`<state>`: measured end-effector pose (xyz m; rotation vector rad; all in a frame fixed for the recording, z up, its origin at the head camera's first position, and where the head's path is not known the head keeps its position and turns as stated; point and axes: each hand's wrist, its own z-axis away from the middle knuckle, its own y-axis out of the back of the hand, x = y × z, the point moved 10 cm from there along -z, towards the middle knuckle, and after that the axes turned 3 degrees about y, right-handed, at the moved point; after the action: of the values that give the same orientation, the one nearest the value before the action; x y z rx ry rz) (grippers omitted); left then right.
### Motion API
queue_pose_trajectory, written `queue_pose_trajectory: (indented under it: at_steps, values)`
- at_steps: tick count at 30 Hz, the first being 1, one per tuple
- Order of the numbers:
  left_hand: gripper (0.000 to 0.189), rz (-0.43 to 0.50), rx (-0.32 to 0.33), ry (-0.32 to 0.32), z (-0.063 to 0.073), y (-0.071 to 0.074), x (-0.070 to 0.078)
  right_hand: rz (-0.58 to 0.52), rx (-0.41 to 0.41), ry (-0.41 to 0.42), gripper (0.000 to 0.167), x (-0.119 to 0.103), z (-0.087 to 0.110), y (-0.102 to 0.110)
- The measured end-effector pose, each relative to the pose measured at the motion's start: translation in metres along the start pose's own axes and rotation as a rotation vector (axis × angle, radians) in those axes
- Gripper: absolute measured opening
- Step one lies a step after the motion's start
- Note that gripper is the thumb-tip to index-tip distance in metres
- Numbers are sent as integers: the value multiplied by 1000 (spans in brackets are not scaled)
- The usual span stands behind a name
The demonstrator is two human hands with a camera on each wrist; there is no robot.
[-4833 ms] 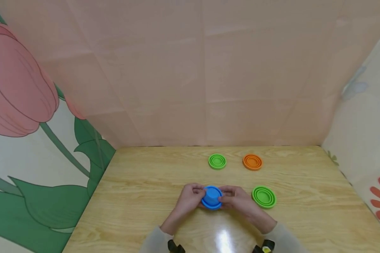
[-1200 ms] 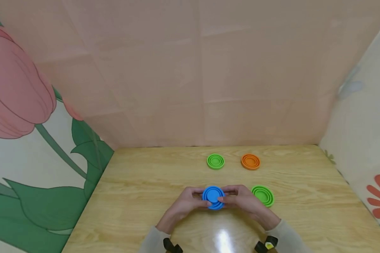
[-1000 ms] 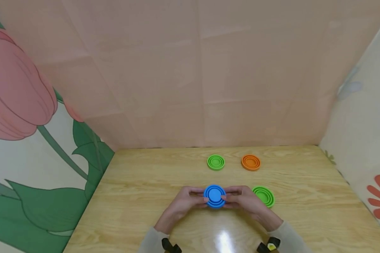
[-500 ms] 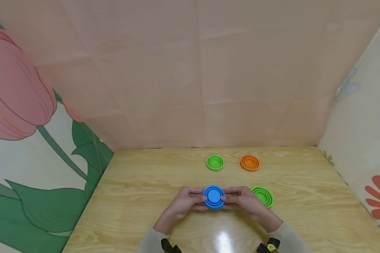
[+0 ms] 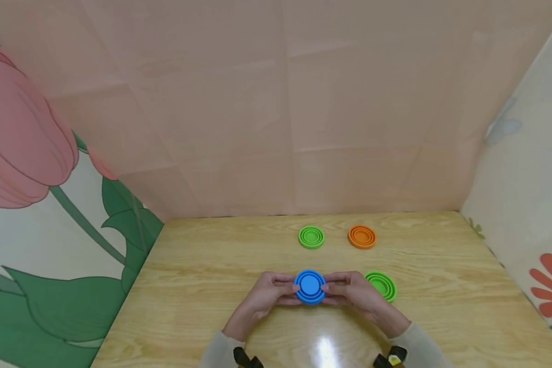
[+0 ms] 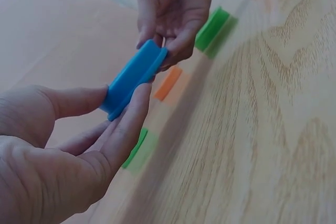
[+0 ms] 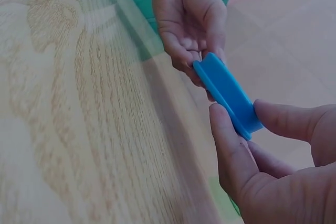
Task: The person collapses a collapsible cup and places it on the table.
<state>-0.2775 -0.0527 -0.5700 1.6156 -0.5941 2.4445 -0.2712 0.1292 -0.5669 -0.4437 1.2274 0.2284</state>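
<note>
A round blue collapsible cup (image 5: 309, 287), folded flat into concentric rings, is held up between both hands above the table. My left hand (image 5: 268, 295) pinches its left rim, with the thumb on the near face and fingers behind. On the opposite rim, my right hand (image 5: 360, 296) pinches it in the same way. From the side, in the left wrist view, the blue cup (image 6: 132, 80) looks like a thick disc with a projecting lip. The right wrist view also shows the blue cup (image 7: 227, 95) edge-on, spanning the two hands' fingertips.
A larger green collapsed cup (image 5: 382, 286) lies just right of my right hand. Farther back are a smaller green one (image 5: 311, 237) and an orange one (image 5: 362, 237), both flat on the wooden table (image 5: 202, 266). A pink sheet (image 5: 276, 112) hangs behind the table.
Several seconds ago the blue cup's base stuck out towards me; it is now pressed flat into rings. Over the last second the hands have kept nearly the same hold.
</note>
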Motion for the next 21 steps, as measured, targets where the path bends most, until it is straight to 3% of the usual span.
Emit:
queue_pose_trajectory:
  at_steps: [5, 15, 21]
  values:
    - [32, 11, -14, 1, -1, 2, -1, 48, -18, 27, 61, -3, 2, -1]
    - [32, 49, -75, 22, 0, -1, -3, 291, -89, 126, 85, -13, 5, -14]
    - [32, 19, -48, -12, 5, -6, 2, 283, -100, 136, 78, -12, 5, -16]
